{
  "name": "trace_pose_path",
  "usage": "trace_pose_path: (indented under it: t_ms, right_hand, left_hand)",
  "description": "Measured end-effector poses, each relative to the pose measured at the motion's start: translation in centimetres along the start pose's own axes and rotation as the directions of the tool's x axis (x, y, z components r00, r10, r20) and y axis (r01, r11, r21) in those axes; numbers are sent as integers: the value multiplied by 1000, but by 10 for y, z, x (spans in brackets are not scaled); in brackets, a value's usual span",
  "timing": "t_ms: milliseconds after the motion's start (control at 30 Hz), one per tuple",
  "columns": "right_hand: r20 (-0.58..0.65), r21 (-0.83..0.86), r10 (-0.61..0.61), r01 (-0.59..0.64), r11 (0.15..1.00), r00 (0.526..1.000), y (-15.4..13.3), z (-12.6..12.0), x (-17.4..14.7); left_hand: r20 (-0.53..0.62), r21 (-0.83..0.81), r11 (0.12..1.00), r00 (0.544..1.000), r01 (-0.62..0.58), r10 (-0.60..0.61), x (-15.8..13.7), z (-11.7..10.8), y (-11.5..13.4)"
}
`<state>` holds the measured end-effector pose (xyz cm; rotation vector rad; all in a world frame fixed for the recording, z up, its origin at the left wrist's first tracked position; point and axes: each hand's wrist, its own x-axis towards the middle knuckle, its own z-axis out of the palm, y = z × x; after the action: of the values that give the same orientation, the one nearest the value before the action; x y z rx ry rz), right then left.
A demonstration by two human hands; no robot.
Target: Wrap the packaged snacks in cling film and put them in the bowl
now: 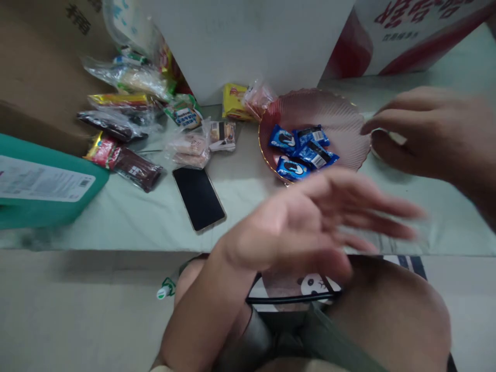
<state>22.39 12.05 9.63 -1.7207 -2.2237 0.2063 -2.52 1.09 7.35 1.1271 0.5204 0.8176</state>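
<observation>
A pink ribbed glass bowl [341, 111] with a gold rim stands on the cloth-covered table. Several blue snack packets [315, 153] lie together in its left part. At the bowl's right edge is my right hand [422, 132], thumb and fingers curled toward each other around the rim. My left hand [302, 227] hovers in front of the bowl, palm turned up and sideways, fingers stretched out and blurred by motion. Nothing shows in its palm. It covers part of the bowl's near edge.
Left of the bowl lie a black-screened phone [199, 199], a yellow packet [234, 101] and several wrapped snacks [189, 147]. A teal container [50, 181] stands at the far left. Behind are a brown carton [42, 67] and a white box [251, 46]. The table's front edge runs above my legs.
</observation>
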Motion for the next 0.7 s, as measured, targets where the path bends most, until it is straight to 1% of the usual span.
trace_pose_path:
  t_ms: [33,67,100,133,167,200,233,267,367,433,500,567,600,633,700]
  right_hand:
    - [54,-52,-98,101,993,994,-17,6,5]
    - [78,-78,-181,187,979,980,-34,13,11]
    - [107,-91,-253,263,960,961,-51,22,18]
    - [155,-88,-316,332,939,936,-68,32,25]
    - [192,-77,-370,389,918,909,-85,43,32]
    - [226,-69,-406,430,900,885,-101,55,40]
    - [246,-55,-429,454,889,869,-117,69,49]
    - [244,-30,-446,466,884,861,-131,83,58]
    - [224,72,-458,454,888,860,-159,132,89]
    - [232,97,-422,411,907,876,-165,161,111]
    - [258,112,-367,350,930,894,-165,182,129]
    - [258,154,-361,331,931,896,-163,193,140]
    - [238,185,-375,338,923,896,-162,195,142]
    - [223,208,-387,344,916,895,-160,195,141]
    - [222,209,-378,334,919,899,-159,190,132]
  left_hand:
    - [-113,-218,976,994,-19,-6,11,-9,4]
    - [-289,-320,946,956,-59,-38,18,-20,5]
    - [-484,-334,935,873,-118,-63,22,-31,4]
    - [-634,-326,928,769,-178,-76,22,-44,1]
    - [-713,-335,918,694,-212,-99,20,-56,-3]
    - [-761,-338,908,640,-248,-109,16,-68,-6]
    - [-790,-329,903,605,-275,-104,12,-78,-8]
    - [-805,-317,902,586,-295,-91,7,-86,-9]
    - [-825,-289,899,563,-329,-59,-1,-98,-8]
    - [-837,-308,887,541,-344,-80,-2,-99,-7]
    - [-839,-332,881,532,-338,-112,-2,-99,-7]
    - [-828,-328,894,549,-305,-117,-4,-100,-8]
    - [-820,-318,904,561,-287,-110,-6,-102,-9]
    - [-815,-308,911,570,-276,-103,-7,-103,-10]
    - [-815,-308,908,571,-284,-98,-10,-106,-12]
